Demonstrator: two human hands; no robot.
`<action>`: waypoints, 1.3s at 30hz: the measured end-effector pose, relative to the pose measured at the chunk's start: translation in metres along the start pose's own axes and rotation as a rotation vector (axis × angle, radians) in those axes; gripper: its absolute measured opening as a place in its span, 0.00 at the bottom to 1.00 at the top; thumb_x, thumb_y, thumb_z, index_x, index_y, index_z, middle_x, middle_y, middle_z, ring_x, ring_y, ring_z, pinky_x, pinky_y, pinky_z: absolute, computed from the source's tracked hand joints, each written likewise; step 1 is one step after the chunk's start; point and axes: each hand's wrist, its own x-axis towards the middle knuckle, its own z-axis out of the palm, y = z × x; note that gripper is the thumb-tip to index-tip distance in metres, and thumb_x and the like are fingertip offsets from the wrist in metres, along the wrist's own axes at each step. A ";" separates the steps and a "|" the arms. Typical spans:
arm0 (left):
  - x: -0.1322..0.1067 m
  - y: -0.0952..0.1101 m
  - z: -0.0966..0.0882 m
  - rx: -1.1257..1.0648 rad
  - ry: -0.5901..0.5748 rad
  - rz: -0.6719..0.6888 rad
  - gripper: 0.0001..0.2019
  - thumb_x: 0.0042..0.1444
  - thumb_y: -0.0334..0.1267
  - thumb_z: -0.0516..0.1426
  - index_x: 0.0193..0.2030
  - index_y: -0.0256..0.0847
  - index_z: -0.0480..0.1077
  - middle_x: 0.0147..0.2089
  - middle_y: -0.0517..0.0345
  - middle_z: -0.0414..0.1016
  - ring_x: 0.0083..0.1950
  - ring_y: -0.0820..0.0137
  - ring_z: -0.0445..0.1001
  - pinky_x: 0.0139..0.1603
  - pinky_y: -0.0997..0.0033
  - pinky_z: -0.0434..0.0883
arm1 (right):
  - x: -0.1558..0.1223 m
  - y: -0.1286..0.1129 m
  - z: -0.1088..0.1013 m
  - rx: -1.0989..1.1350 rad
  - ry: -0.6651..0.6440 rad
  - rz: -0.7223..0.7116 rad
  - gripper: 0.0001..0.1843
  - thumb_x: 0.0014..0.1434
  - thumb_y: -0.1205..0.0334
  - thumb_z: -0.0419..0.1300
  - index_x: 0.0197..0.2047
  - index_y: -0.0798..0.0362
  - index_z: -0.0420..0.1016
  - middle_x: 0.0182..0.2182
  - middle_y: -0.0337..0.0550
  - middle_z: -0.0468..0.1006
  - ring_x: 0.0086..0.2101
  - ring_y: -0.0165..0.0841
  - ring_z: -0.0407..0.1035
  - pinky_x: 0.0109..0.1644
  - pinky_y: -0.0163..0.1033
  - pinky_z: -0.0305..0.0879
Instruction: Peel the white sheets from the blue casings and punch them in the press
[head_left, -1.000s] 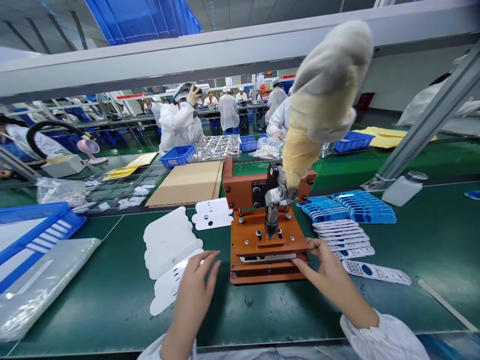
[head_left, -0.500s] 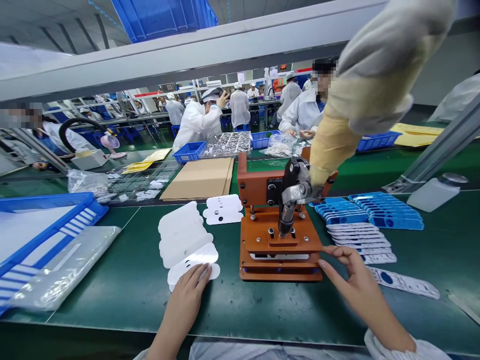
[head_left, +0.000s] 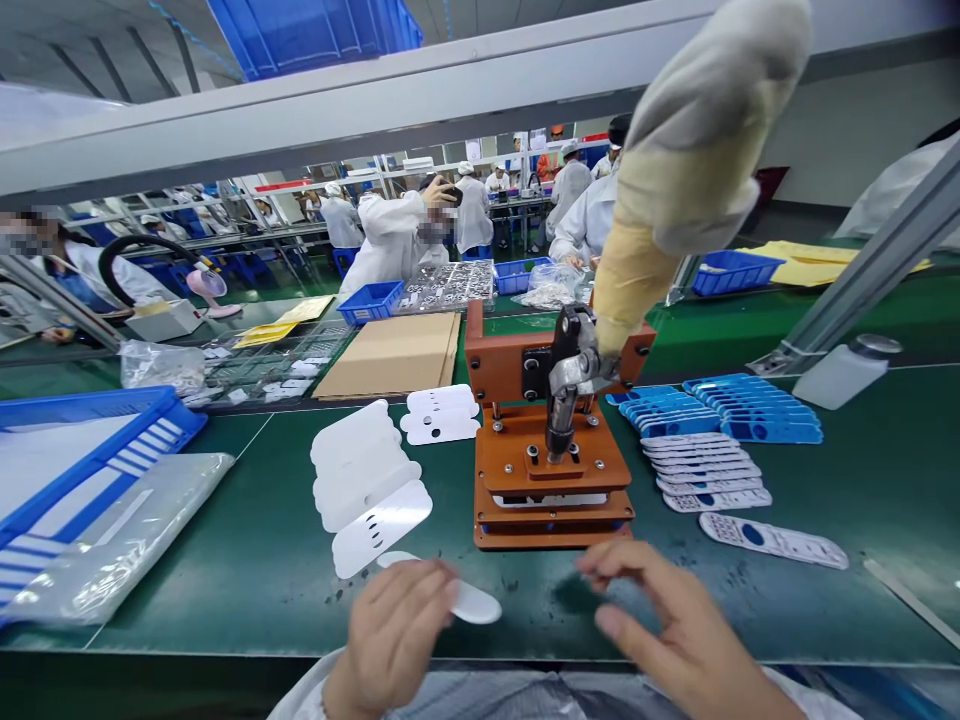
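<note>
My left hand is blurred at the belt's near edge, gripping a white plastic strip at its fingertips. Just beyond it lies a fanned stack of white strips, with a few smaller punched pieces behind. My right hand hovers in front of an orange manual punch press, apart from it, with fingers spread and nothing in them. The press's tall lever ends in a cloth-wrapped handle. To the right lie rows of blue printed strips and white printed strips.
A blue crate and a clear plastic bag sit on the left of the green belt. Behind are a cardboard sheet and a white bottle. Co-workers in white gowns work at benches beyond a grey metal rail.
My right hand has left the press's front edge and moved toward me. My left hand has moved off the stack, now with a white strip. The view has shifted slightly.
</note>
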 end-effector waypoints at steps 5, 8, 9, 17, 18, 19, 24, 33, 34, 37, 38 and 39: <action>0.059 0.042 0.018 -0.047 0.007 0.363 0.11 0.54 0.29 0.57 0.43 0.40 0.74 0.35 0.52 0.81 0.33 0.65 0.79 0.31 0.68 0.74 | 0.005 -0.033 0.018 0.409 -0.318 0.244 0.24 0.54 0.50 0.63 0.51 0.48 0.67 0.42 0.44 0.71 0.39 0.32 0.69 0.41 0.34 0.69; 0.077 0.048 0.027 -0.010 0.109 0.514 0.08 0.56 0.29 0.54 0.35 0.34 0.75 0.31 0.54 0.79 0.31 0.69 0.76 0.26 0.71 0.70 | 0.008 -0.037 0.015 0.443 -0.272 0.307 0.19 0.54 0.55 0.64 0.48 0.50 0.70 0.41 0.44 0.73 0.41 0.32 0.70 0.43 0.33 0.68; 0.079 0.048 0.028 0.000 0.126 0.528 0.08 0.56 0.30 0.54 0.34 0.34 0.75 0.32 0.55 0.79 0.33 0.69 0.76 0.28 0.72 0.70 | 0.008 -0.037 0.012 0.480 -0.260 0.333 0.19 0.54 0.55 0.65 0.48 0.50 0.71 0.42 0.45 0.73 0.42 0.32 0.70 0.45 0.34 0.68; 0.066 0.020 0.006 0.295 0.087 0.255 0.07 0.56 0.26 0.57 0.40 0.33 0.74 0.37 0.53 0.80 0.39 0.65 0.75 0.40 0.63 0.67 | 0.002 -0.025 -0.022 0.387 -0.139 0.471 0.26 0.50 0.50 0.66 0.51 0.49 0.71 0.52 0.48 0.70 0.51 0.40 0.66 0.54 0.41 0.68; 0.064 0.017 0.003 0.292 0.085 0.232 0.07 0.55 0.26 0.58 0.40 0.33 0.74 0.36 0.52 0.80 0.39 0.65 0.75 0.40 0.64 0.67 | 0.001 -0.023 -0.025 0.315 -0.115 0.473 0.27 0.50 0.49 0.66 0.52 0.48 0.71 0.54 0.47 0.69 0.53 0.41 0.65 0.55 0.42 0.68; 0.063 0.016 0.001 0.280 0.085 0.224 0.07 0.55 0.25 0.58 0.40 0.32 0.74 0.36 0.51 0.80 0.39 0.66 0.75 0.39 0.65 0.68 | 0.000 -0.022 -0.026 0.235 -0.089 0.460 0.27 0.50 0.48 0.65 0.53 0.47 0.71 0.54 0.47 0.68 0.54 0.42 0.64 0.55 0.42 0.67; 0.052 0.013 0.007 0.241 0.112 0.217 0.11 0.51 0.23 0.61 0.43 0.28 0.73 0.38 0.45 0.80 0.42 0.67 0.75 0.40 0.67 0.70 | 0.001 -0.015 -0.025 -0.093 -0.019 0.261 0.25 0.54 0.47 0.60 0.53 0.45 0.70 0.55 0.44 0.69 0.56 0.41 0.61 0.55 0.40 0.68; 0.036 -0.002 0.032 0.201 0.145 0.040 0.17 0.50 0.18 0.59 0.47 0.31 0.70 0.38 0.49 0.78 0.40 0.68 0.73 0.36 0.67 0.72 | 0.000 0.014 -0.041 -0.268 0.075 0.119 0.15 0.58 0.47 0.55 0.31 0.49 0.59 0.52 0.47 0.72 0.51 0.39 0.67 0.41 0.36 0.72; 0.036 -0.002 0.033 0.187 0.143 0.005 0.17 0.51 0.18 0.58 0.48 0.32 0.70 0.37 0.50 0.77 0.39 0.68 0.72 0.36 0.68 0.72 | 0.000 0.018 -0.044 -0.275 0.101 0.119 0.16 0.59 0.47 0.55 0.30 0.49 0.57 0.52 0.48 0.71 0.51 0.39 0.67 0.41 0.36 0.72; 0.035 -0.002 0.037 0.138 0.124 -0.081 0.16 0.53 0.21 0.58 0.49 0.35 0.69 0.37 0.53 0.76 0.39 0.68 0.71 0.37 0.67 0.72 | 0.003 0.025 -0.050 -0.309 0.144 0.124 0.17 0.59 0.48 0.54 0.29 0.49 0.53 0.52 0.48 0.72 0.51 0.40 0.67 0.37 0.35 0.71; 0.035 -0.002 0.039 0.129 0.118 -0.097 0.16 0.53 0.22 0.58 0.48 0.36 0.69 0.37 0.53 0.76 0.39 0.68 0.71 0.37 0.67 0.71 | 0.004 0.027 -0.051 -0.317 0.147 0.122 0.16 0.59 0.48 0.54 0.29 0.49 0.53 0.52 0.47 0.72 0.52 0.40 0.67 0.36 0.35 0.71; 0.035 -0.002 0.040 0.126 0.110 -0.108 0.15 0.54 0.23 0.58 0.48 0.36 0.69 0.37 0.54 0.76 0.40 0.68 0.70 0.37 0.67 0.71 | 0.006 0.028 -0.051 -0.325 0.147 0.115 0.16 0.59 0.49 0.53 0.29 0.49 0.53 0.51 0.47 0.72 0.52 0.40 0.66 0.36 0.36 0.70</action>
